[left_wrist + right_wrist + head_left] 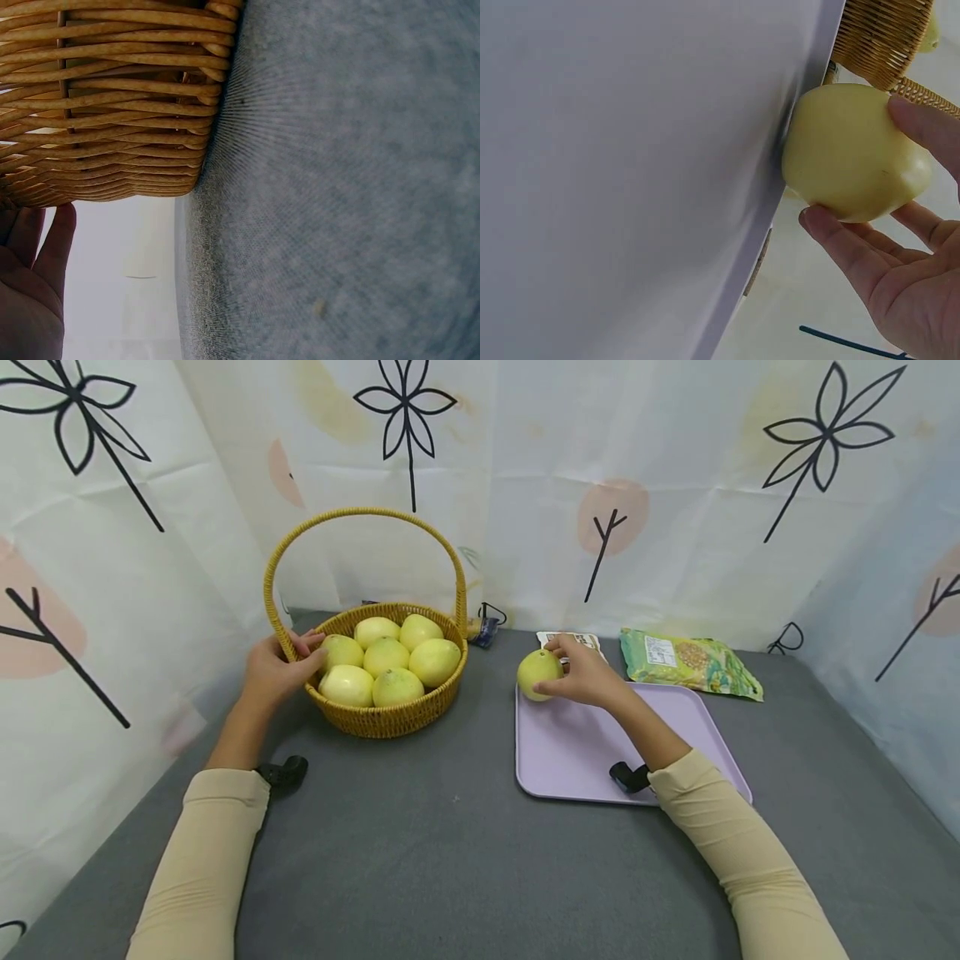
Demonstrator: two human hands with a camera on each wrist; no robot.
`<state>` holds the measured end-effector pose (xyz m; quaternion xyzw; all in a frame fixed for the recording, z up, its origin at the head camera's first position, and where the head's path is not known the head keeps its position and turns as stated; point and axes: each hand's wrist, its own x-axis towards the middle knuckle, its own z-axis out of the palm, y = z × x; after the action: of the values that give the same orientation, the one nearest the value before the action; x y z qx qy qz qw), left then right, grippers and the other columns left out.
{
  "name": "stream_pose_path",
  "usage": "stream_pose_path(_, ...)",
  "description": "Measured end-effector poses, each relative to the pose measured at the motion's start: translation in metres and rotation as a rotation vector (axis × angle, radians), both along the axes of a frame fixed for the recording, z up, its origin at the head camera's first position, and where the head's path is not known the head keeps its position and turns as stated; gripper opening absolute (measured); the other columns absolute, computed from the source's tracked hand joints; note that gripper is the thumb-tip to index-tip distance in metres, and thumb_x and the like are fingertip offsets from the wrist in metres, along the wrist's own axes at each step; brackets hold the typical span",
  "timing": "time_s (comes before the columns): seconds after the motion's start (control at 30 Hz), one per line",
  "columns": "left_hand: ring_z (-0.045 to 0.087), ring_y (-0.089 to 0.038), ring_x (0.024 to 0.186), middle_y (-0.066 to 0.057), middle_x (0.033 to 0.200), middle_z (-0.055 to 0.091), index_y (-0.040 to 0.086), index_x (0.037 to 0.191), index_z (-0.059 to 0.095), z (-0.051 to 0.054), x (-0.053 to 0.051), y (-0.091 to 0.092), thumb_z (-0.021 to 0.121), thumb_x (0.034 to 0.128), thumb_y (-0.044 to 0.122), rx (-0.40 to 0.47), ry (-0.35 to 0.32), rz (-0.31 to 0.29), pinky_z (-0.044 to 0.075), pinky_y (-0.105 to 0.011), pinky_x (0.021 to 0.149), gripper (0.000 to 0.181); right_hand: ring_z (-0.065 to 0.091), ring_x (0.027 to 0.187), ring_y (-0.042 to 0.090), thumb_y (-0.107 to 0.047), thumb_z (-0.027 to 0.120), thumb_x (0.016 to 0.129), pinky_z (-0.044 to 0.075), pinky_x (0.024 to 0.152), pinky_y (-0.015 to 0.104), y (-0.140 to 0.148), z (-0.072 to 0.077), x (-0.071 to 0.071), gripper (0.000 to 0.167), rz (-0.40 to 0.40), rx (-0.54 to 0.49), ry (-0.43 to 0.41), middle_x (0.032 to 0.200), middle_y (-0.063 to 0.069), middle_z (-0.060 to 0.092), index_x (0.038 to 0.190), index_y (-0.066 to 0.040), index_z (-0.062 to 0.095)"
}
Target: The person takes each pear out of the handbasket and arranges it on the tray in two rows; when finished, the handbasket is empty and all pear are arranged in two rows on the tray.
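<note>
A round yellow-green pear (538, 674) is over the back left corner of the lilac tray (592, 777). My right hand (585, 672) holds it between thumb and fingers; in the right wrist view the pear (851, 154) appears at the tray's edge. At the left stands a woven basket (382, 722) with a tall arched handle and several similar pears (386, 657) inside. My left hand (279, 668) grips the basket's left side where the handle meets the rim. In the left wrist view, fingers touch the basket's woven side (112, 105), and part of that hand is cut off.
Behind the tray lie a green-yellow packet (686, 664) and a white packet (592, 641), partly hidden by the right hand. A small dark blue packet (486, 631) lies behind the basket. A patterned curtain (525, 485) borders the grey table (420, 843).
</note>
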<state>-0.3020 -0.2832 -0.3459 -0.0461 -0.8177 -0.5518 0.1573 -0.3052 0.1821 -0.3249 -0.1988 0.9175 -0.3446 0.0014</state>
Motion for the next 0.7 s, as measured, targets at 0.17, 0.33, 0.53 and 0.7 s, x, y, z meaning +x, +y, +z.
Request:
stream_pose_path(0.17, 0.052, -0.028, 0.132, -0.022, 0.124, 0.065, -0.01, 0.093, 0.055, 0.0057, 0.0055, 0.0028, 0.072, 0.0922, 0.016, -0.009, -0.009, 0.005, 0.048, -0.013, 0.082, 0.031, 0.057, 0.121, 0.041, -0.018, 0.083, 0.083, 0.045, 0.099, 0.05, -0.0003, -0.0005, -0.0014, 0.069, -0.001, 0.015, -0.022, 0.136, 0.029, 0.053, 0.136, 0.002, 0.045)
stream_pose_path(0.33, 0.053, -0.029, 0.131, -0.022, 0.124, 0.065, -0.01, 0.093, 0.055, 0.0081, 0.0073, 0.0044, 0.072, 0.0923, 0.016, -0.02, -0.007, 0.007, 0.048, -0.013, 0.083, 0.03, 0.057, 0.12, 0.043, -0.018, 0.082, 0.085, 0.046, 0.098, 0.05, -0.0008, -0.002, -0.0024, 0.069, 0.016, 0.007, -0.056, 0.138, 0.03, 0.049, 0.138, 0.002, 0.043)
stream_pose_path(0.53, 0.053, -0.026, 0.131, -0.021, 0.124, 0.065, -0.009, 0.094, 0.055, 0.0002, 0.0005, -0.0006, 0.073, 0.0925, 0.019, -0.021, -0.003, 0.014, 0.048, -0.013, 0.083, 0.033, 0.056, 0.121, 0.042, -0.019, 0.08, 0.087, 0.045, 0.099, 0.05, -0.002, -0.0007, -0.0018, 0.069, 0.019, 0.017, -0.086, 0.139, 0.031, 0.048, 0.14, 0.002, 0.041)
stream_pose_path(0.7, 0.054, -0.025, 0.13, -0.02, 0.123, 0.066, -0.008, 0.094, 0.056, -0.0012, -0.0003, -0.0013, 0.074, 0.0918, 0.023, -0.035, 0.012, 0.021, 0.048, -0.012, 0.082, 0.036, 0.053, 0.124, 0.043, -0.02, 0.079, 0.086, 0.043, 0.1, 0.052, -0.003, 0.0023, -0.0029, 0.071, 0.03, 0.036, -0.095, 0.14, 0.032, 0.047, 0.142, 0.001, 0.04)
